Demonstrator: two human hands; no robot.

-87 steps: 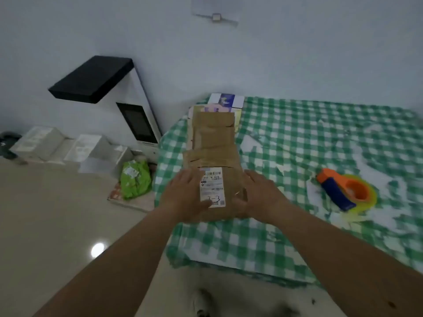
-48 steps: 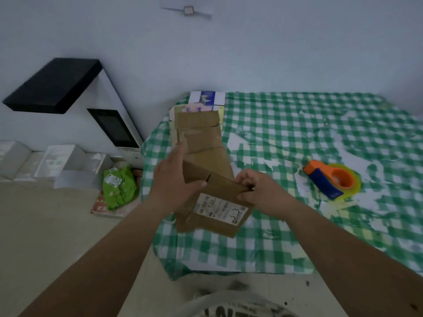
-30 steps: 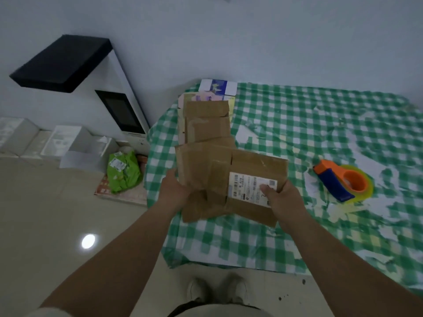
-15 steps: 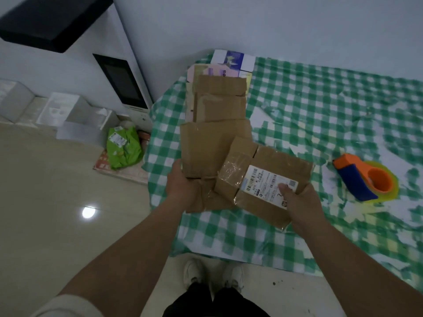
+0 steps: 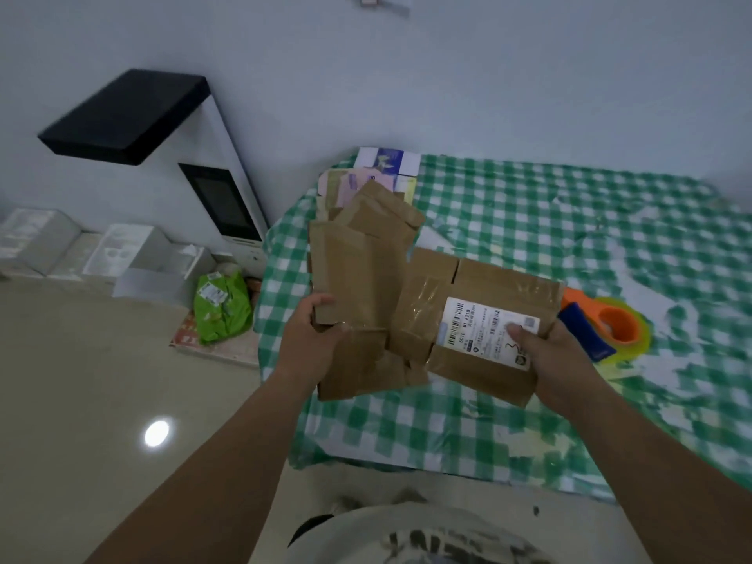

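Observation:
A flattened brown cardboard box (image 5: pixel 480 295) with a white shipping label (image 5: pixel 480 323) and shiny tape is lifted over the near left corner of the table. My right hand (image 5: pixel 545 356) grips its right end, thumb on the label. My left hand (image 5: pixel 313 343) grips the left part, a taller flattened cardboard panel (image 5: pixel 354 274) standing up from it. Behind lies a pile of more flattened cardboard (image 5: pixel 382 213).
The table wears a green and white checked cloth (image 5: pixel 529 221). An orange and blue tape dispenser (image 5: pixel 606 327) lies just right of the box. Printed cartons (image 5: pixel 386 164) sit at the back left corner. On the floor: a green bag (image 5: pixel 221 307), white foam trays (image 5: pixel 122 250), a white and black cabinet (image 5: pixel 211 197).
The stack lay flat on the table with both hands on it; I lifted the labelled box, turned it sideways to the right and unfolded it, holding both ends above the table.

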